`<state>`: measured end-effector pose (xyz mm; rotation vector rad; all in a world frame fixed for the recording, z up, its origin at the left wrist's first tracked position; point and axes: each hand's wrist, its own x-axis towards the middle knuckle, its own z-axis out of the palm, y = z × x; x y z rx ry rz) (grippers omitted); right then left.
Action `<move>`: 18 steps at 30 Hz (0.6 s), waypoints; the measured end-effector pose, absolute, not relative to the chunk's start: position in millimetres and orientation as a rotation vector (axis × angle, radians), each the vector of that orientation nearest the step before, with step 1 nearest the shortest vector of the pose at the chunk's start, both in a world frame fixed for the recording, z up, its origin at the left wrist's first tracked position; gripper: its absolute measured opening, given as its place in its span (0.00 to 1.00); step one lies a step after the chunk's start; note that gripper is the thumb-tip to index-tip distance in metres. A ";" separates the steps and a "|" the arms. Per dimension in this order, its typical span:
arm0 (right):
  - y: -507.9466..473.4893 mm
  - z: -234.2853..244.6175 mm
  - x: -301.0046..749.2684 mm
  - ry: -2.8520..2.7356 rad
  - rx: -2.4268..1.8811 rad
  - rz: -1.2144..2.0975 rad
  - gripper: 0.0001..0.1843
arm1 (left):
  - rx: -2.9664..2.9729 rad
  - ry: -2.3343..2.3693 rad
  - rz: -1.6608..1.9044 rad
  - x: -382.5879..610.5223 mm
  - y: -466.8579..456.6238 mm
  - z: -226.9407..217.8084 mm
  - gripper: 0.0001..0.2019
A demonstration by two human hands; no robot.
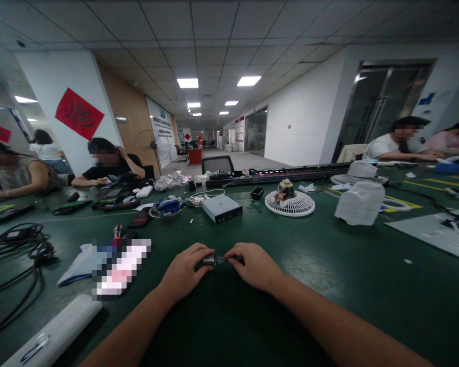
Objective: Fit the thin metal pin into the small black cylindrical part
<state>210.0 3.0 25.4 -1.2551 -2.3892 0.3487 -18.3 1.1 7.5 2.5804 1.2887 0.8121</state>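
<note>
Both my hands meet over the dark green table [329,285] near its front middle. My left hand [187,270] is closed around a small dark cylindrical metal part [211,260]. My right hand [252,264] pinches the thin end of the same part from the other side. The part is short and partly hidden by my fingers; I cannot make out what it is. Ahead of my hands lies a grey optical drive box [222,208], and to its right a white fan grille with a small motor on it [289,201].
A white fan housing [360,202] stands at the right. Black cables [19,244] lie at the left, with a red-handled screwdriver [118,232], a white bag and a white tube [53,334] nearby. Other people sit along the far left and far right edges.
</note>
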 end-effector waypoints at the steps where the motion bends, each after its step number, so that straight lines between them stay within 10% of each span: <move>1: 3.4 25.5 209.6 -2.375 -1.285 0.347 0.16 | 2.572 1.281 0.812 -17.9 0.5 7.5 0.17; 18: 12.4 15.0 198.3 -2.237 -1.595 0.218 0.13 | 2.404 1.603 0.775 -9.8 1.0 3.5 0.14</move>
